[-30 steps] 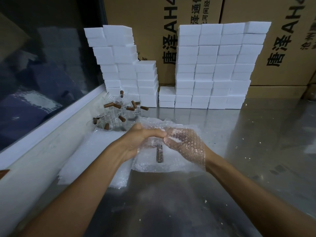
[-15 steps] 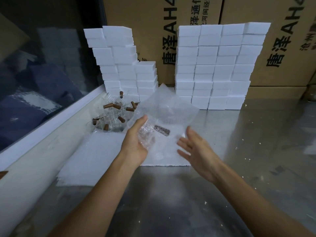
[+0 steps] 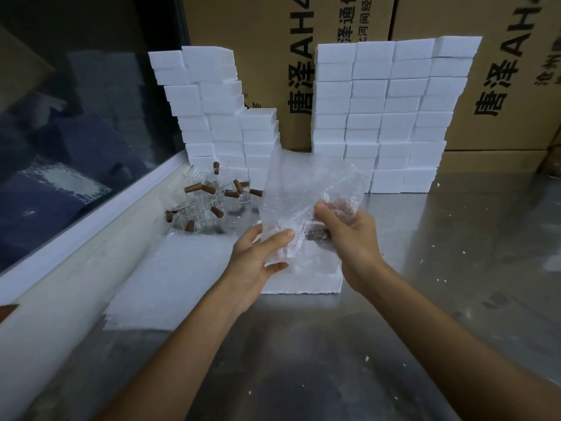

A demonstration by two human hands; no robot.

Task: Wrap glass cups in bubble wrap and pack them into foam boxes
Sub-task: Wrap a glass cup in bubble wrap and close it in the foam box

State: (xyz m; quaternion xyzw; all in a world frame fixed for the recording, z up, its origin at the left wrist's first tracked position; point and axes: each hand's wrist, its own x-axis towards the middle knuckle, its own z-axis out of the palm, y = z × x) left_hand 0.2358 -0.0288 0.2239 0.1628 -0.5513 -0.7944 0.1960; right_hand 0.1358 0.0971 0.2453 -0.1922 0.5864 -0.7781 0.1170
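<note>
Writing: cardboard cartons (image 3: pixel 291 71) behind the stacks carry black print, "唐泽 AH" readable, the rest cut off or hidden by foam.
Right hand (image 3: pixel 349 238): curled round a glass cup (image 3: pixel 315 232) bundled in a bubble wrap sheet (image 3: pixel 303 189), held above the counter (image 3: pixel 425 268).
Left hand (image 3: pixel 258 256): fingers loosely spread, touching the sheet's lower edge.
Hard to see: the cup is blurred by the wrap; only its brown handle shows.
Foam boxes (image 3: pixel 388 117): white stacks at the back.
Unwrapped cups (image 3: pixel 206 202): clear pile with brown handles, far left.
Flat bubble wrap (image 3: pixel 182 275): lying under the hands.
</note>
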